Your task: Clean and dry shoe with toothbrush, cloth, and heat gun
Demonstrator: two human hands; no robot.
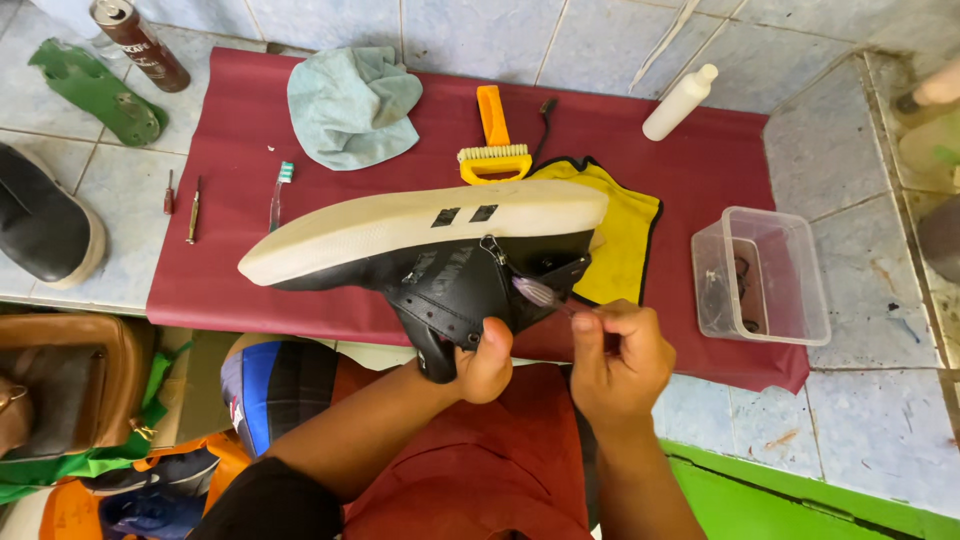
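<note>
Black high-top shoe (440, 270) held sole-up above the maroon mat (700, 170), long axis left-right, toe pointing left.
The left hand (483, 362) gripped its collar; the right hand (618, 358) pinched a small brush (538, 292) against the heel side, yellow cloth (625, 235) just behind.

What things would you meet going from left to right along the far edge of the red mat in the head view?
Green insole → spray can → blue-green cloth → orange brush → white bottle.
</note>
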